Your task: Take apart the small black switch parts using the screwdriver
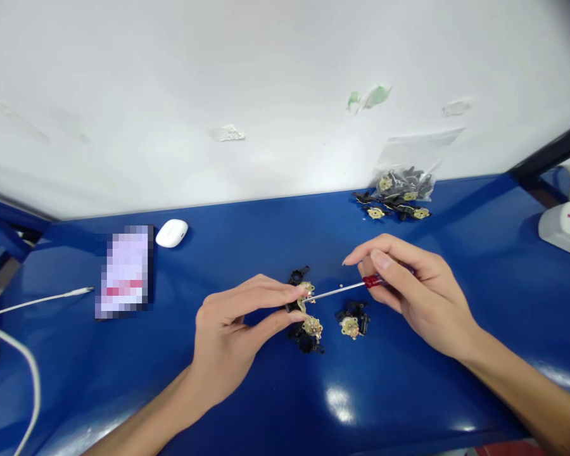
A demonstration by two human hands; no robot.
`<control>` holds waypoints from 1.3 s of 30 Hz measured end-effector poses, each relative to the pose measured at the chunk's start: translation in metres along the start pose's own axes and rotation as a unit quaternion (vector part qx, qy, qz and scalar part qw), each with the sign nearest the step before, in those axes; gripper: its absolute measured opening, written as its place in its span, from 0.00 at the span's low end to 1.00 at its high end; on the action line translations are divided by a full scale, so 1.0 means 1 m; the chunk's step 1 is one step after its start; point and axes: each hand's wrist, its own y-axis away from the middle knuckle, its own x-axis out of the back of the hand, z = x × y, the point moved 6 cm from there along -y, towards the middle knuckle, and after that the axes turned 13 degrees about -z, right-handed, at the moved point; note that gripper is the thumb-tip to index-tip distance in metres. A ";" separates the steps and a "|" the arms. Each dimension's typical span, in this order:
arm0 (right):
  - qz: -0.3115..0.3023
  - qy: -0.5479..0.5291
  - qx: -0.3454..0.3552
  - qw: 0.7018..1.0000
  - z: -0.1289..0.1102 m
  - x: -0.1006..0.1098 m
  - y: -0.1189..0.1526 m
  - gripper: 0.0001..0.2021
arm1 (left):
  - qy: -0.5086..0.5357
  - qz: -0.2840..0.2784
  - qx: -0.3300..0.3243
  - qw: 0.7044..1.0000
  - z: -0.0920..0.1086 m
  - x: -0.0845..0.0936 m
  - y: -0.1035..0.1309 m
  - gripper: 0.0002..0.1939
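My left hand (240, 323) is closed, pinching a small black plastic part with a brass-coloured plate (306, 289) between thumb and fingers. In my right hand (413, 294) is a screwdriver with a red handle (373, 280). Its thin metal shaft (338, 291) points left, and the tip meets the part at my left fingertips; the exact contact is too small to make out. Just below those fingertips lies another black part with a brass-coloured disc (312, 327). A third such part (350, 326) rests on the blue table between the hands.
Several similar parts (393, 208) lie at the back by a clear plastic bag (411, 171) holding more. To the left are a phone (126, 272), a white earbud case (171, 233) and a white cable (33, 304). A power strip (567, 228) sits far right. A white wall (285, 76) borders the blue table (247, 237).
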 end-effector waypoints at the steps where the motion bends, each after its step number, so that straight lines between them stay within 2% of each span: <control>1: 0.002 -0.003 -0.001 1.000 0.000 0.000 0.001 0.14 | -0.003 -0.001 -0.001 1.000 0.000 0.000 0.000 0.17; 6: 0.008 -0.001 -0.011 1.000 0.000 0.000 0.003 0.13 | -0.010 0.005 -0.002 1.000 -0.002 0.001 0.001 0.16; 10: 0.008 0.016 0.007 1.000 -0.002 -0.001 0.003 0.14 | -0.030 0.015 0.007 0.999 -0.003 0.002 0.000 0.13; 17: 0.000 0.019 0.023 1.000 -0.009 -0.006 0.004 0.18 | -0.048 0.011 0.004 0.999 -0.002 0.003 -0.002 0.16; 23: -0.005 0.051 0.000 0.999 -0.009 -0.011 0.006 0.19 | -0.058 0.020 0.011 0.998 -0.003 0.009 0.000 0.15; 29: -0.005 0.071 0.013 0.997 -0.010 -0.008 0.005 0.21 | -0.065 0.017 0.017 0.998 -0.007 0.005 0.002 0.17; 35: 0.000 0.025 0.004 1.000 -0.006 -0.006 0.005 0.10 | -0.030 0.000 0.030 0.999 -0.005 -0.003 0.004 0.20; 39: -0.012 0.011 0.003 1.000 -0.003 -0.004 0.007 0.07 | -0.018 -0.003 0.046 0.999 -0.008 -0.004 0.005 0.19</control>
